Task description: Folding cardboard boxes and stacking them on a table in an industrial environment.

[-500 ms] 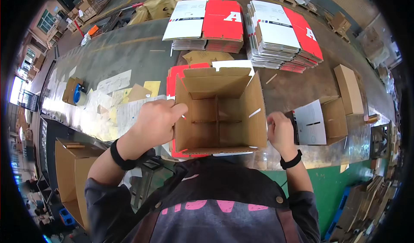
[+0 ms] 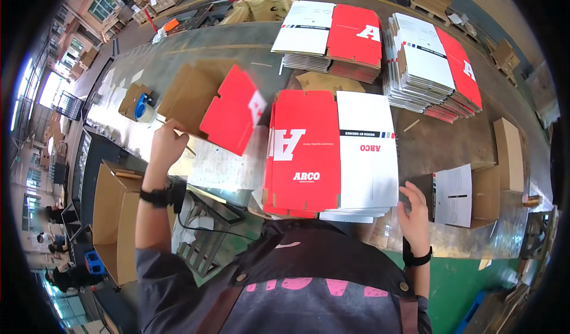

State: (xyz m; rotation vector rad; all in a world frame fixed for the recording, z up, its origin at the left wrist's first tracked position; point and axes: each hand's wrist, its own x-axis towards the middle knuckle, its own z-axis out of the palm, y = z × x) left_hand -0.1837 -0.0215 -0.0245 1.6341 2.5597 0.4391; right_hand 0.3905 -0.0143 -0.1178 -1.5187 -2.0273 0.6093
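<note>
At the left of the table my left hand point(image 2: 167, 147) is closed on the near edge of an opened cardboard box point(image 2: 230, 115). The box is tilted, its brown inside facing left and a red panel to the right. In front of me lies a stack of flat red and white cartons point(image 2: 307, 168). Just off that stack's right edge is my right hand point(image 2: 414, 215), fingers apart and nothing in them. Farther right on the table sits a box point(image 2: 453, 196) with a white panel and brown inner walls.
Two taller stacks of flat cartons point(image 2: 303, 28), point(image 2: 426, 52) stand at the back. A roll of blue tape point(image 2: 142, 107) is beside a small brown box point(image 2: 134, 98) on the left. Below the left table edge stands a tall open carton point(image 2: 122, 233).
My left hand has carried the box from in front of me to the left, uncovering the stack of flat cartons. My right hand has opened beside the stack. The view has shifted left.
</note>
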